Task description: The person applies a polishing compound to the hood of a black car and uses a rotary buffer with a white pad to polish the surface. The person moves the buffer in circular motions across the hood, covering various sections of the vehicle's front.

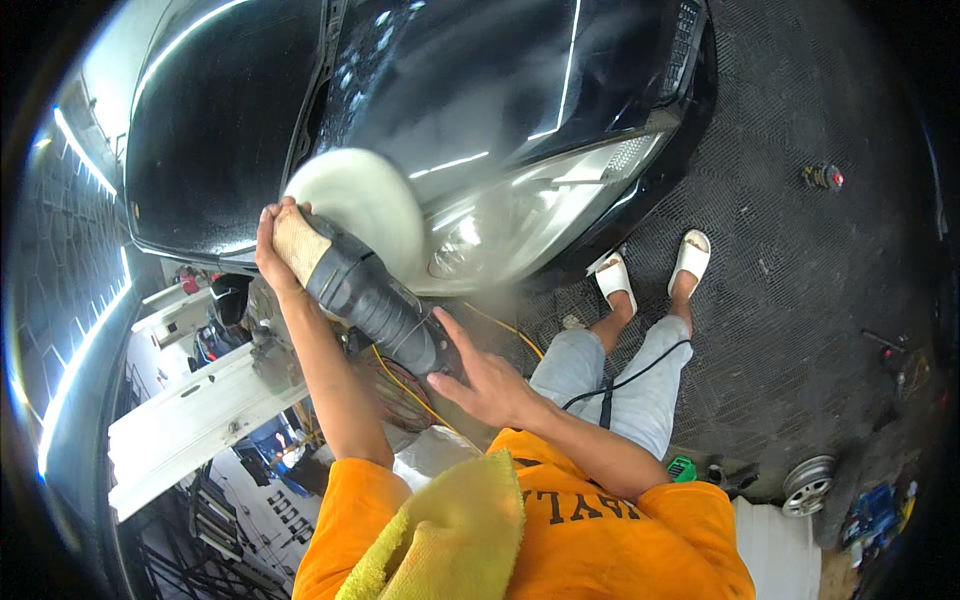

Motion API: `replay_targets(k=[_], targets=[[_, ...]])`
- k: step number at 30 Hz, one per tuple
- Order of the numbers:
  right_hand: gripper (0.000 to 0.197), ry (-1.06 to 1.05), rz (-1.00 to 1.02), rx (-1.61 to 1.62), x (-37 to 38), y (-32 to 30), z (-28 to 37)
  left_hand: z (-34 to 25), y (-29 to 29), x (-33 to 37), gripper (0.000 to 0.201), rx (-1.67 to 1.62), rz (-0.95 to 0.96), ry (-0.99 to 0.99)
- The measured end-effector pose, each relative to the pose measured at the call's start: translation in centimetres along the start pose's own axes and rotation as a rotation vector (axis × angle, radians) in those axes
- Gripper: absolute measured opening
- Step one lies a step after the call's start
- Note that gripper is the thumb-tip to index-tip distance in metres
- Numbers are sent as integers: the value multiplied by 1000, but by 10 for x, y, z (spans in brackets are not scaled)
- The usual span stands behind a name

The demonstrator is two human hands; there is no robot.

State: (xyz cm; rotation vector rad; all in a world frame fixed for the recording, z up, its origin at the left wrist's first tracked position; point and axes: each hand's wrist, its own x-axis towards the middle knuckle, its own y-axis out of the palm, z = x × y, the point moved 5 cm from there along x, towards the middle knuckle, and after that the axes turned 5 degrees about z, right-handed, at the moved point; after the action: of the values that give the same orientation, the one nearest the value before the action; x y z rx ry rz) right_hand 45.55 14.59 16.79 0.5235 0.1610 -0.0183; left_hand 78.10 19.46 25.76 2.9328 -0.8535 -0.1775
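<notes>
Both of my hands are on a dark polishing machine (372,298) with a tan patch over its head. My left hand (272,248) wraps round the head, close to the round white pad (365,205). Behind it, my right hand (488,378) grips the rear of the body, thumb and forefinger visible and the other fingers hidden underneath. The pad lies against the dark car near the inner end of its clear headlight (540,210); its edge looks smeared, and the exact contact is hidden. A black cord (640,372) runs past my legs.
The car's glossy hood (470,80) and windshield (215,110) stretch ahead. A yellow hose (410,392) passes below the machine. On the dark mat floor (790,260) lie a small can (824,178) and a wheel rim (808,486). A yellow cloth (445,530) hangs over my orange shirt.
</notes>
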Motion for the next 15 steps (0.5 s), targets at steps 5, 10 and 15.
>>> replay_targets(k=[5, 10, 15], targets=[[78, -201, -219, -39, -6, -43, 19, 15, 91, 53, 23, 113, 42, -31], [75, -154, -284, 143, -18, -87, 29, 37, 195, 90, 27, 276, 240, -48], [73, -197, -313, 379, -30, -123, 44, 57, 279, 98, 23, 287, 314, -53]])
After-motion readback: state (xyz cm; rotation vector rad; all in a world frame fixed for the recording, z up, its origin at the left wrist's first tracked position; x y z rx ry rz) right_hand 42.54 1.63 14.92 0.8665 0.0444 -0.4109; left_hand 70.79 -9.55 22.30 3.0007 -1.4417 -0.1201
